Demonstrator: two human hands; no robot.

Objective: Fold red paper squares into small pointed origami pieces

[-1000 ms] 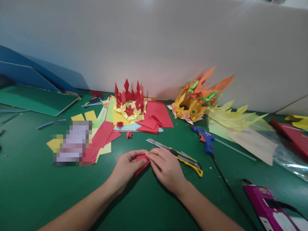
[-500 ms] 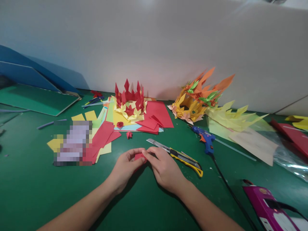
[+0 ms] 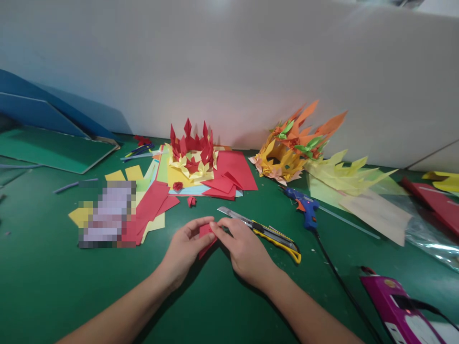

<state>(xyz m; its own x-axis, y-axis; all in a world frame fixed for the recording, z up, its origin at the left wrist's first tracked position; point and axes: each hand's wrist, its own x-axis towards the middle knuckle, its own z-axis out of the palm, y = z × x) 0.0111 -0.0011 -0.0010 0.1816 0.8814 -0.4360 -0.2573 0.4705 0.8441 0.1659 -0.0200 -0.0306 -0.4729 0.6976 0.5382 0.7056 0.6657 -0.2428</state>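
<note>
A small piece of red paper (image 3: 206,232) is pinched between my two hands above the green table. My left hand (image 3: 184,246) grips its left side with thumb and fingers. My right hand (image 3: 245,248) presses the upper right edge, its fingertips meeting those of the left. The fingers partly cover the paper. Just beyond my right hand lies a yellow box cutter (image 3: 274,236) with its blade out. Past my left hand sit two little folded red paper pieces, one on the table (image 3: 191,202) and one (image 3: 178,187) by the paper stack.
A red and yellow paper crown (image 3: 193,153) stands on stacked coloured sheets (image 3: 247,172). Orange and yellow crowns (image 3: 287,153) are at the back right. A blue glue gun (image 3: 304,205) trails its cord towards a purple power strip (image 3: 394,306). Red strips (image 3: 147,210) lie left.
More of the red paper now shows below my left fingers, with a corner pointing down. Both hands stay in nearly the same place.
</note>
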